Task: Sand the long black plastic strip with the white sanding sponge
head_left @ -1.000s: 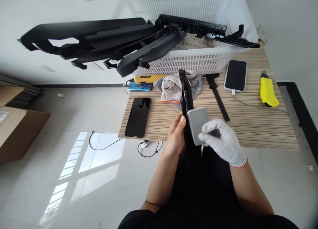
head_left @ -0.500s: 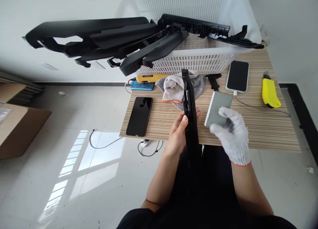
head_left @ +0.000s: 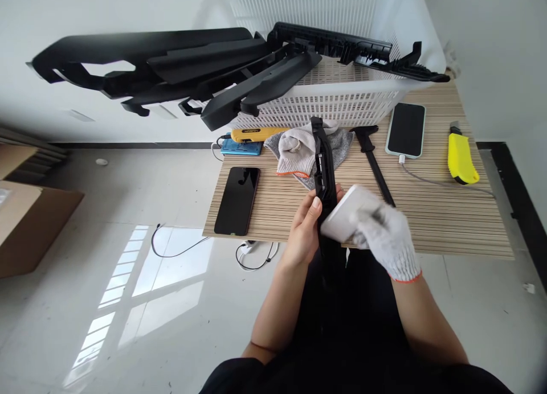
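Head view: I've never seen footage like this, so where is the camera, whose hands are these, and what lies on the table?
The camera sits on a person's head, looking down at their own hands; there is no machine. The bare left hand grips a long black plastic strip. The right hand, in a white knit glove, holds a pale grey rectangular block against it. On the striped wooden table lie a black phone, a second phone on a cable, a yellow utility knife, crumpled grey gloves and a white plastic basket bearing black plastic parts.
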Tool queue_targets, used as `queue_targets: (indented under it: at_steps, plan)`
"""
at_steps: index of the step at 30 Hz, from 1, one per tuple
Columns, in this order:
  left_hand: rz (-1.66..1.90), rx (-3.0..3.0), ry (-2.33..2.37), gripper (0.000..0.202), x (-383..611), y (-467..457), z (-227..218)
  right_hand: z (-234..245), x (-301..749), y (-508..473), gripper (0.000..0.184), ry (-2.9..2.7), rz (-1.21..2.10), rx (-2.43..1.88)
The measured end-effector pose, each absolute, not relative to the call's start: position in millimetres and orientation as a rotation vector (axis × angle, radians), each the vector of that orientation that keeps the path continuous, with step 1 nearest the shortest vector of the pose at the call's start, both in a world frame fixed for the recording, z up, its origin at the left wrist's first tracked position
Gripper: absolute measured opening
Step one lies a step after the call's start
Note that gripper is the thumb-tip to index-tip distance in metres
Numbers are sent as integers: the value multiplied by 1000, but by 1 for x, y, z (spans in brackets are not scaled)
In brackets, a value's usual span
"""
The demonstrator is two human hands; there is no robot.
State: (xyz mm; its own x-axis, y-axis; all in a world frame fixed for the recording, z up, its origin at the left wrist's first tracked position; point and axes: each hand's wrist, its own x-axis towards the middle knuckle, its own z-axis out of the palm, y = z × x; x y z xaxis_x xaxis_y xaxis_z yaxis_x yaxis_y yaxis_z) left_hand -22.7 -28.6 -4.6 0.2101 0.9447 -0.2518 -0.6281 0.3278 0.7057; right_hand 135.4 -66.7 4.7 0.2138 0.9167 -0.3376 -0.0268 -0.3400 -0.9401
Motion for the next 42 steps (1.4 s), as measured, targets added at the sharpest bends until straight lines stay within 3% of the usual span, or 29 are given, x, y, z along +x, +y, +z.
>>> queue_targets:
  at_steps: [2, 6, 10, 14, 18, 22, 26, 30, 34, 38, 42]
  plan:
    - [1156, 515, 726, 37, -23, -29, -5, 6, 131, -64, 36, -652, 1153, -1552]
    - [1162, 454, 730, 40, -23, -29, -5, 6, 133, -67, 41, -847, 1421, -1545]
    - [1155, 462, 721, 39, -23, -29, -3, 8, 140, -73, 37, -705, 1163, -1550]
    - [1162, 435, 722, 40, -23, -30, -3, 11, 140, -73, 36, -1057, 1415, -1545]
    - [1154, 464, 697, 37, -23, -30, -3, 13, 135, -71, 39, -785, 1172, -1588]
    - [1151, 481, 711, 39, -25, -30, -3, 16, 136, -70, 37, -1126, 1455, -1585]
    - [1140, 529, 700, 38, -25, -29, -3, 13, 137, -69, 42, -831, 1244, -1610]
    - [1150, 529, 724, 37, -25, -30, -4, 12, 135, -67, 43, -1076, 1458, -1593]
    - [1167, 584, 743, 35, -26, -30, -6, 12, 132, -65, 45, -807, 1252, -1604]
    - [1147, 577, 755, 35, -27, -31, -7, 13, 131, -66, 42, -1009, 1450, -1588]
    - [1157, 542, 770, 38, -27, -31, -6, 14, 131, -68, 43, -830, 1298, -1609]
